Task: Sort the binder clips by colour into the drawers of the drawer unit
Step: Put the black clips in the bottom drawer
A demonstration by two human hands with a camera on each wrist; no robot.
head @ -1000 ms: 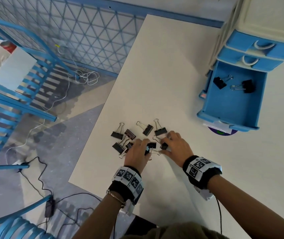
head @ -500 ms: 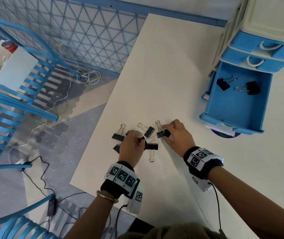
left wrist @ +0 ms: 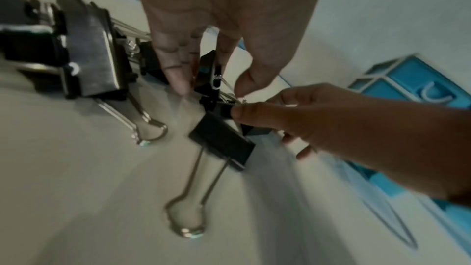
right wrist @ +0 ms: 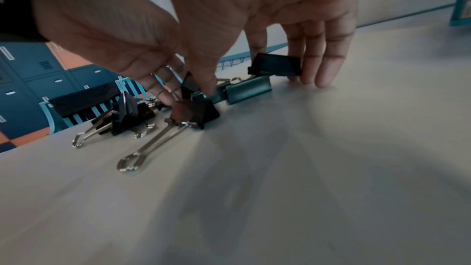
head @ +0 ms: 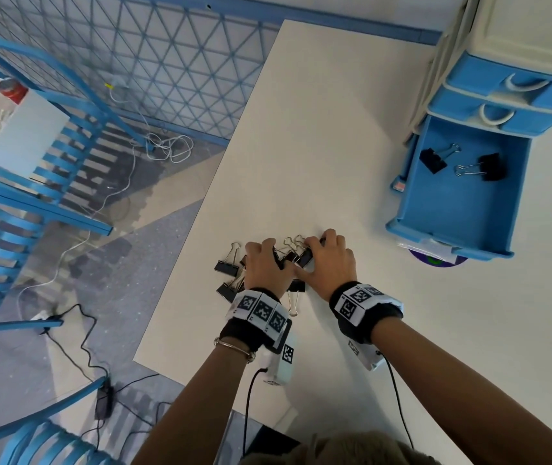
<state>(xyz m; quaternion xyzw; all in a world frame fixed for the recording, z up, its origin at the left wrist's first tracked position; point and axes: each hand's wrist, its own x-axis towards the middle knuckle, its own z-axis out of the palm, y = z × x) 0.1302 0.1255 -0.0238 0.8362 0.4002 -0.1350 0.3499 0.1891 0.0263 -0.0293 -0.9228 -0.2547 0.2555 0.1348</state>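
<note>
Hands (head: 299, 263) closed together on clips; drawer (head: 402, 209) w/ 2 black clips (head: 432, 160).

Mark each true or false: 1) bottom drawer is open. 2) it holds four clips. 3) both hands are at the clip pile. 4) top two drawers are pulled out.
1) True: the bottom drawer of the drawer unit is open.
2) False: it holds two black binder clips.
3) True: the left hand and right hand are both at the clip pile on the table.
4) False: the top two drawers are shut.
</note>
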